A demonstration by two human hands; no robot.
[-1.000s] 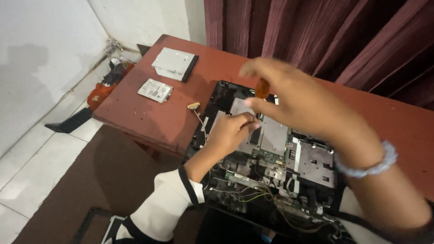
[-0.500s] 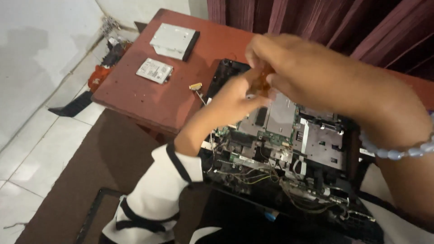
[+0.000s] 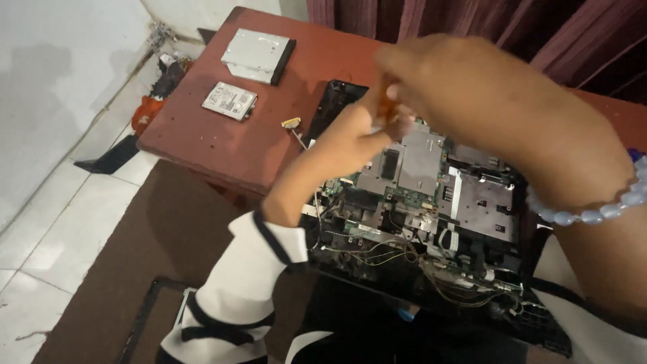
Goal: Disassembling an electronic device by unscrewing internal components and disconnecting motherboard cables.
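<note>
Opened computer chassis (image 3: pixel 438 222) lies on the near right part of the reddish-brown table (image 3: pixel 222 145), its black frame overhanging the near edge. Inside it show grey metal shield plates, a green circuit board and loose thin wires trailing toward the front.

Both hands meet above the chassis's upper left part. The right hand (image 3: pixel 492 108) reaches in from the right, with a pale blue bead bracelet (image 3: pixel 593 205) on its wrist, and its fingers close around an orange screwdriver handle (image 3: pixel 386 106); the shaft and tip are hidden behind the hands. The left hand (image 3: pixel 360 131) comes up from below in a white sleeve with black trim (image 3: pixel 259 266) and curls against the same handle from the left; motion blur makes it unclear whether it truly grips or only steadies.

On the far left of the table lie two flat parts, well apart from the chassis: a slim silver optical drive (image 3: pixel 256 55) with a dark edge, and nearer, a small rectangular hard drive (image 3: pixel 230 100) with a white label covering its top. A short cable with a small connector (image 3: pixel 292 124) lies between the hard drive and the chassis.

Dark red curtains (image 3: pixel 472 20) hang behind the table. A brown mat (image 3: pixel 135 269) covers the white tiled floor (image 3: pixel 40 222) below, and an orange object (image 3: pixel 143 113) sits on the floor by the table's left edge.
</note>
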